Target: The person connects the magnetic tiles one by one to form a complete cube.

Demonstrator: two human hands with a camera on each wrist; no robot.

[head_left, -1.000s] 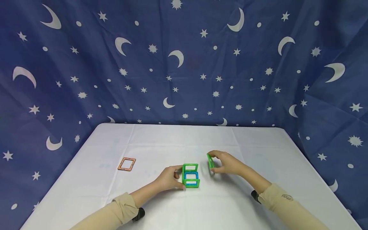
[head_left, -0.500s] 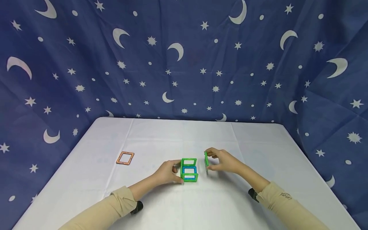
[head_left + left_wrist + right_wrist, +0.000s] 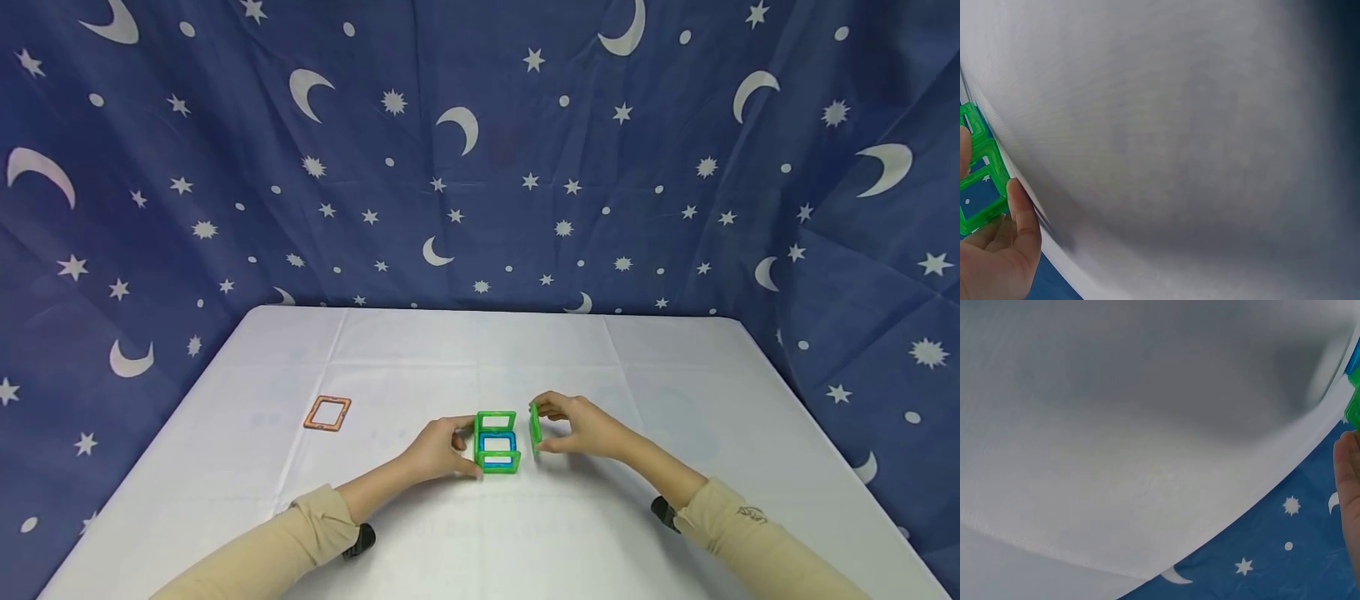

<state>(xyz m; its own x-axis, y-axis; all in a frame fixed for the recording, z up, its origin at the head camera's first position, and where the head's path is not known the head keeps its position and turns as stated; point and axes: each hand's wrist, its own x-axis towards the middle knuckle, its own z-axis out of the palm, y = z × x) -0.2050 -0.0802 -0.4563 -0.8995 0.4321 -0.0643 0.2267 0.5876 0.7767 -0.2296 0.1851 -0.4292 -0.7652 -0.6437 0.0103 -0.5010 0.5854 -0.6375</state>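
A: Nearest us, what do the two hands have?

B: The left hand (image 3: pixel 438 452) has its fingers curled against the left side of the little frame structure (image 3: pixel 497 442), steadying it. That structure sits on the bench (image 3: pixel 480 533) near its middle: a green square standing at the back, a green one at the front, and a blue square between them. The right hand (image 3: pixel 581 427) pinches a loose green tile (image 3: pixel 535 430) between thumb and fingers, held upright and edge-on just beside the structure's right side, with a narrow gap between them.

A: So how far along does it look?

B: I'd judge it partly built. Back, front and the blue piece are in place; the right side is open, and the green tile isn't joined yet. Whether the left side has a piece I can't tell, since the hand covers it.

A: Anything else about, or in the way?

B: An orange tile (image 3: pixel 327 412) lies flat well off to the left. Behind the bench hangs a blue cloth (image 3: pixel 480 167) with moons and stars. Nothing stands between tile and structure.
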